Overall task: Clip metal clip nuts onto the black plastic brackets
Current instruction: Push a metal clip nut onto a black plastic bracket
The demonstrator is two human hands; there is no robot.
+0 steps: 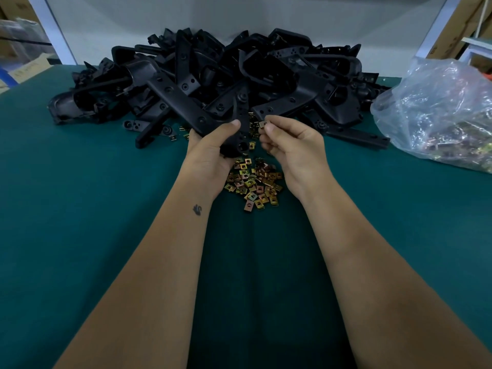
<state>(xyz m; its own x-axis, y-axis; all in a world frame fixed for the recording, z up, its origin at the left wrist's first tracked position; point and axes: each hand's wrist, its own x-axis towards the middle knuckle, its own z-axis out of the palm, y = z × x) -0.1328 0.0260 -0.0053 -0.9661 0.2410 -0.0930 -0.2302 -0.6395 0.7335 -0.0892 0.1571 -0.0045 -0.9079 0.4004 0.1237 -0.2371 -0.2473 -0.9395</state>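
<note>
Bracket in my left hand, clip nut in my right.

My left hand [210, 147] grips a black bracket [241, 121] above the loose clip nuts [253, 182] on the green tabletop [80, 195]; my right hand [290, 145] pinches one clip nut [264, 124] just beside it.

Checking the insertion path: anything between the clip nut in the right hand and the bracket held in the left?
Nothing visible. The right hand pinches the clip nut just right of the bracket gripped by the left hand, with only open air between them. The loose clip nuts lie below on the mat.
</note>
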